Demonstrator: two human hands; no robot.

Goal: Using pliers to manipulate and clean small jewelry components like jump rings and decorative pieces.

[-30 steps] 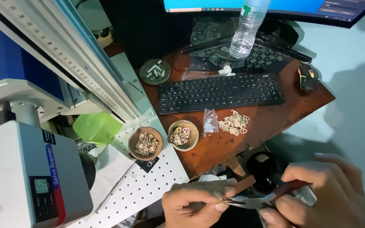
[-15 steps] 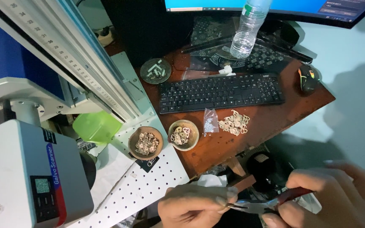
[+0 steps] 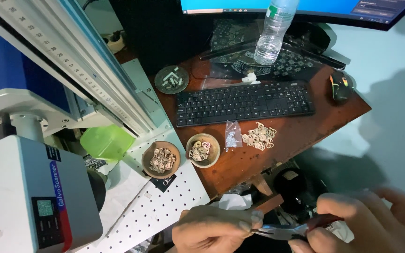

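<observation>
Now, pliers: a pair of pliers [image 3: 284, 230] with red handles lies almost level at the bottom edge of the view, below the front of the desk, between the two hands.
Long axis: it runs left to right across the picture, slightly tilted, the handle end a little higher than the nose.
Pointing: the thin metal nose points left, toward the left hand's fingertips; the red handles run off to the right into the right hand.
Right hand: the right hand [image 3: 362, 225] is closed around the red handles, fingers curled over them.
Left hand: the left hand [image 3: 214, 228] is closed in a pinch, thumb and fingertips pressed together right at the nose of the pliers; whatever it pinches is too small to make out.
Bowls: two small brown bowls sit near the desk's front left corner, one [image 3: 161, 159] on the white perforated plate, the other [image 3: 203, 150] just beside it on the wood; both hold small pale ring-like pieces.
Loose pieces: a little heap of the same pale pieces [image 3: 259, 137] lies on the wooden desk [image 3: 305, 133] in front of the keyboard, with a small clear bag [image 3: 232, 135] just left of it.
Desk top: a black keyboard [image 3: 244, 101] lies across the middle, a mouse [image 3: 341, 87] to its right, a clear plastic bottle [image 3: 272, 33] behind it.
Left side: a white machine [image 3: 29, 197] fills the lower left, with a green container [image 3: 106, 140] beside it.
</observation>
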